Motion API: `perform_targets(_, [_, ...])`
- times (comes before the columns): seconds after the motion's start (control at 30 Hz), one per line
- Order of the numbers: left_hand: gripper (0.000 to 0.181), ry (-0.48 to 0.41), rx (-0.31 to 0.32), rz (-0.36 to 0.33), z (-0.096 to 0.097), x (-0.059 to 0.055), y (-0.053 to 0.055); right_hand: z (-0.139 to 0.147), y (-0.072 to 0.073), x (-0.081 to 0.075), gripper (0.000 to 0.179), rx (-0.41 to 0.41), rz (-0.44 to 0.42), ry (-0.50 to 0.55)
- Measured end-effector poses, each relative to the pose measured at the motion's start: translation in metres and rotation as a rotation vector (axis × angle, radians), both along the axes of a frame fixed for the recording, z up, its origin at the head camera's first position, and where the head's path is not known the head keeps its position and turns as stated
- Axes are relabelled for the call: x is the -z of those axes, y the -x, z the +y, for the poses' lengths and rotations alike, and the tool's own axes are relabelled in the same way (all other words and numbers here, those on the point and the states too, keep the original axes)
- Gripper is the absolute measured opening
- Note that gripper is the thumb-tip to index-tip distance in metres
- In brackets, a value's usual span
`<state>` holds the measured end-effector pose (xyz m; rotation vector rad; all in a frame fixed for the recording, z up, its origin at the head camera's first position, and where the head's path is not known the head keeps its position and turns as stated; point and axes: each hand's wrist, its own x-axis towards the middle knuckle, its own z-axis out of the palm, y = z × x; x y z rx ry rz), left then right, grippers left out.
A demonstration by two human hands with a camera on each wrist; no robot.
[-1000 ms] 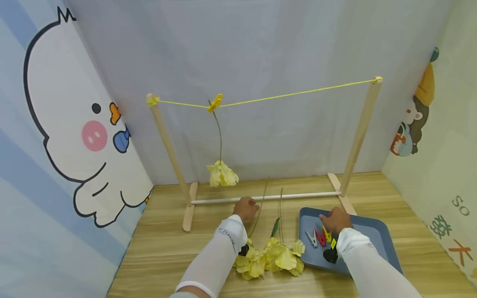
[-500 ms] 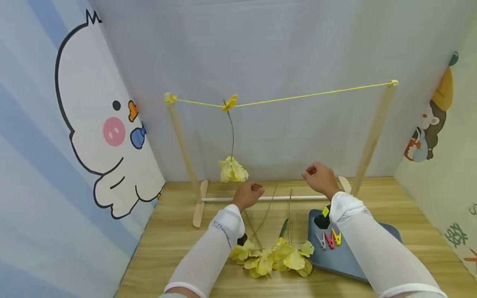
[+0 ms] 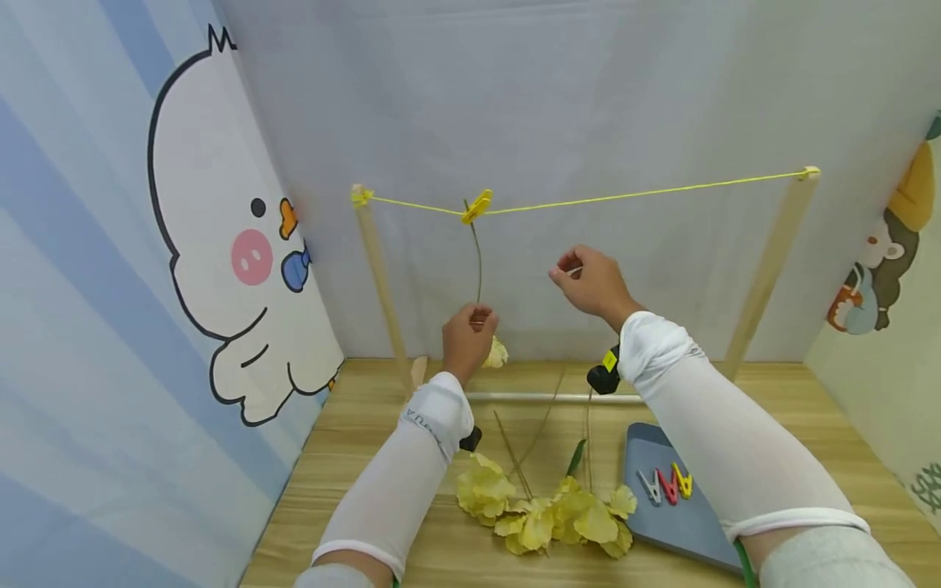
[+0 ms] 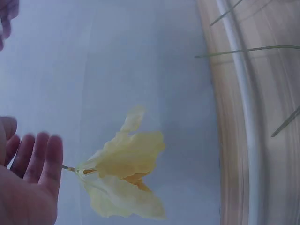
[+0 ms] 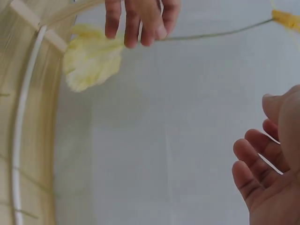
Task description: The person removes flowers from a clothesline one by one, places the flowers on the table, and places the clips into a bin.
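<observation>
A yellow artificial flower (image 4: 124, 178) hangs head down by its thin stem (image 3: 478, 261). A yellow clothespin (image 3: 478, 208) clips that stem to a yellow string (image 3: 632, 196). My left hand (image 3: 466, 339) is raised beside the bloom and overlaps its stem in the head view, hiding part of the flower; in the left wrist view its fingers extend with nothing in them. Right of the flower and below the string, my right hand (image 3: 595, 282) hovers with loosely bent fingers. The right wrist view shows this empty hand (image 5: 276, 159) well apart from the stem.
Several yellow flowers (image 3: 532, 527) lie on the wooden table, stems pointing away. A blue-grey tray (image 3: 684, 531) at right holds a grey clothespin (image 3: 650, 487), a red one and a yellow one. Wooden posts (image 3: 772, 269) joined by a white crossbar (image 3: 525, 398) support the string.
My right hand has risen from over the tray to just below the string. My left hand has risen from the table flowers to the hanging flower. The head view has shifted.
</observation>
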<state>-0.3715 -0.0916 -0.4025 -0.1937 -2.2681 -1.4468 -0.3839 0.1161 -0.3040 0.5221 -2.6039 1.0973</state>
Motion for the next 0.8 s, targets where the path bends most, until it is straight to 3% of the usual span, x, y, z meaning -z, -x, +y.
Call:
perform_targets(0.17, [0.025, -0.088, -0.107, 0.067, 0.002, -0.003, 0.007, -0.028, 0.002, -0.021, 0.027, -0.035, 0.061, 0.047])
perform_targets(0.5, [0.033, -0.094, -0.133, 0.056, 0.002, 0.003, 0.017, -0.072, 0.006, -0.055, 0.04, -0.06, 0.181, 0.196])
perform_targets(0.8, [0.03, -0.052, -0.11, 0.039, -0.003, 0.002, 0.024, -0.088, 0.016, -0.07, 0.051, -0.122, 0.091, 0.142])
